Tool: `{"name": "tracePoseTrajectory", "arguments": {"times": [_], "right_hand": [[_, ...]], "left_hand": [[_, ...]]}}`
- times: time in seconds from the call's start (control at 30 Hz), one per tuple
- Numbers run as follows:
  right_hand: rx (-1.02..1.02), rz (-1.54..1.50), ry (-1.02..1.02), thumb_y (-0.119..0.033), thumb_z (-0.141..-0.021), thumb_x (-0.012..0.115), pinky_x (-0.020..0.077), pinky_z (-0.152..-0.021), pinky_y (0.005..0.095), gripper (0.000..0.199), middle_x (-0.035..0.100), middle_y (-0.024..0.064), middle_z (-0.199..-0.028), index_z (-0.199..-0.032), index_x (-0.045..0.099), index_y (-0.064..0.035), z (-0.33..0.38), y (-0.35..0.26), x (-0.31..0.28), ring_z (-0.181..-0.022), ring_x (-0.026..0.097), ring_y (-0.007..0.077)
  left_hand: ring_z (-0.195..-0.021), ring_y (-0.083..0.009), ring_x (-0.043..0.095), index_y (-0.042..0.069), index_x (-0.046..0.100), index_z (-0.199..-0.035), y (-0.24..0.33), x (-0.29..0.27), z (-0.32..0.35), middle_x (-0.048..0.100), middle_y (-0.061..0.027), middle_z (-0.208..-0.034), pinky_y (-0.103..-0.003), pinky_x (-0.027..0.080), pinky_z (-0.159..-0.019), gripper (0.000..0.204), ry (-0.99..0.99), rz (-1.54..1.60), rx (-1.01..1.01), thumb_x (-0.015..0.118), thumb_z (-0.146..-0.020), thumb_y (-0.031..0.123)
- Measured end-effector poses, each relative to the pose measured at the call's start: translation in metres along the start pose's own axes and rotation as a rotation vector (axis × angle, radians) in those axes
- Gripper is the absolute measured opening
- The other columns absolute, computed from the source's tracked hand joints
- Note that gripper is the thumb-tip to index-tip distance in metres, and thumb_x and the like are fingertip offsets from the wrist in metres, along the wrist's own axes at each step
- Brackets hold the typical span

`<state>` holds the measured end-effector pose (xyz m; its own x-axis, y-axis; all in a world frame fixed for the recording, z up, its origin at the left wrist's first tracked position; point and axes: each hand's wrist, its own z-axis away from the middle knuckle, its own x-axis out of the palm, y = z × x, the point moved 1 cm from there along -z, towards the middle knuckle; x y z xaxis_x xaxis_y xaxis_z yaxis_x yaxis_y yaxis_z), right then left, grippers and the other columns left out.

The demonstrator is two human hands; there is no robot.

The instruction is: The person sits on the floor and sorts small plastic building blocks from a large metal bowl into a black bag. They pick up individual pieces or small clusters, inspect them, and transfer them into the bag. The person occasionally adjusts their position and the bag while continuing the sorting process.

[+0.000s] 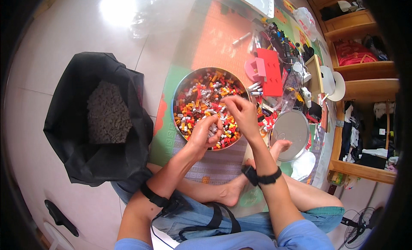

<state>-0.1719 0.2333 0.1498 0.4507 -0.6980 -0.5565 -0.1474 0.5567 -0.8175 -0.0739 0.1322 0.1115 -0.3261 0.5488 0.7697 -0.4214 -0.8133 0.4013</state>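
Many mixed bricks [206, 89] in a round tin [180, 87], right of the black bag [60, 121] | left hand [202, 132]: curled around pale bricks [212, 129] | right hand [241, 113], above tin: narrow, grip unclear | advisable: left hand cupped low, so spills land inside.

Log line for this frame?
left hand: cupped around pale pieces | right hand: curled above round tin, grip unclear | tin: mixed coloured pieces | black bag: grey pieces
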Motion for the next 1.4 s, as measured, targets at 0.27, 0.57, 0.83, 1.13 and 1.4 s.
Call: {"name": "tracePoseTrajectory", "arguments": {"times": [0.27,0.57,0.83,1.13,1.4], "right_hand": [[-0.561,0.726,-0.050,-0.008,-0.070,0.063,0.0472,-0.066,0.0346,0.025,0.052,0.0073,-0.085,-0.095,0.059,-0.0098,-0.043,0.028,0.039,-0.084,0.054,0.0244],[0.138,-0.348,-0.141,-0.011,-0.081,0.060,0.0464,-0.065,0.0246,0.016,0.063,0.0049,-0.080,-0.094,0.062,-0.0024,-0.014,0.037,0.009,-0.072,0.058,0.0129],[0.041,-0.476,-0.271,-0.010,-0.082,0.061,0.0477,-0.074,0.0230,0.017,0.063,0.0050,-0.089,-0.095,0.061,0.0017,0.018,-0.004,0.003,-0.080,0.059,0.0095],[0.016,-0.474,-0.085,-0.008,-0.080,0.062,0.0470,-0.062,0.0216,0.011,0.064,0.0036,-0.080,-0.088,0.062,-0.0007,0.022,-0.021,0.010,-0.068,0.058,0.0069],[-0.481,0.328,0.021,-0.011,-0.067,0.068,0.0447,-0.069,0.0330,0.012,0.058,0.0049,-0.081,-0.078,0.064,-0.0053,0.026,-0.027,0.010,-0.080,0.052,0.0232]], "left_hand": [[-0.039,-0.0035,0.030,0.008,0.045,-0.083,0.008,-0.007,-0.007,0.041,0.0018,-0.057,-0.017,0.020,-0.030,0.015,0.084,0.154,0.088,0.036,-0.089,0.018],[-0.040,-0.0029,0.031,0.008,0.046,-0.079,0.009,-0.012,-0.010,0.043,0.0009,-0.059,-0.017,0.020,-0.031,0.023,0.062,0.173,0.060,0.032,-0.090,0.022],[-0.039,-0.0047,0.034,0.007,0.046,-0.077,0.011,-0.004,-0.008,0.045,-0.0005,-0.057,-0.018,0.019,-0.031,0.030,0.121,0.082,0.048,0.031,-0.090,0.030],[-0.034,-0.0044,0.027,0.010,0.046,-0.077,0.010,-0.002,-0.010,0.036,0.0024,-0.048,-0.018,0.018,-0.030,0.034,0.025,0.009,0.018,0.028,-0.093,0.034],[-0.066,-0.0111,0.058,0.009,0.053,-0.095,0.005,-0.006,-0.012,0.059,-0.0035,-0.079,-0.022,0.046,-0.050,0.038,0.079,0.147,0.019,0.030,-0.093,0.038]]}}
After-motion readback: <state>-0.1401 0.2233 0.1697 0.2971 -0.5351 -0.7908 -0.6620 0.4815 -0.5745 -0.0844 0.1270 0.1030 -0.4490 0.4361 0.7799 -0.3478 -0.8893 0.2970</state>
